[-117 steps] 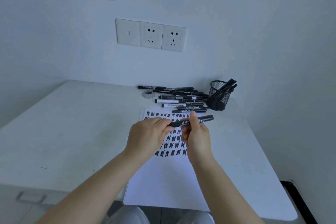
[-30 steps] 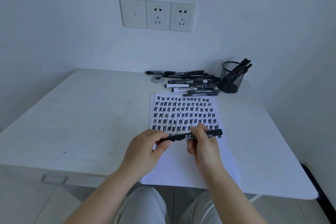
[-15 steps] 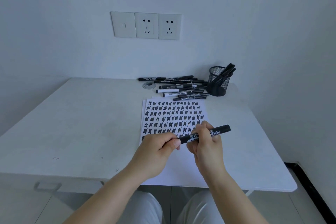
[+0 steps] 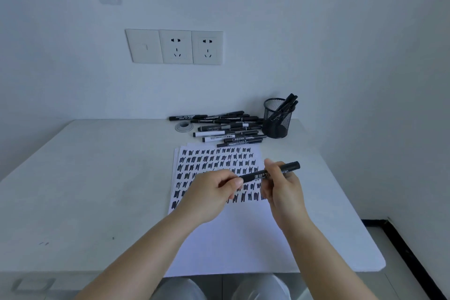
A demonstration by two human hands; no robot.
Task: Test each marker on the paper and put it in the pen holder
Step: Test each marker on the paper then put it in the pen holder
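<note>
Black marker (image 4: pixel 270 173): held level above the paper (image 4: pixel 233 226), left hand (image 4: pixel 209 196) pinching its left end, right hand (image 4: pixel 282 190) gripping the barrel. Pen holder (image 4: pixel 277 118): back right of tabletop (image 4: pixel 97 178), several markers inside. Loose markers (image 4: pixel 224 129): piled beside it.

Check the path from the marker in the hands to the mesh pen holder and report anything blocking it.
Nothing visible blocks it. The black marker, held by the left hand and right hand, is above the scribbled white paper. The black mesh pen holder stands beyond, its open top partly taken by markers; loose markers lie to its left.
</note>
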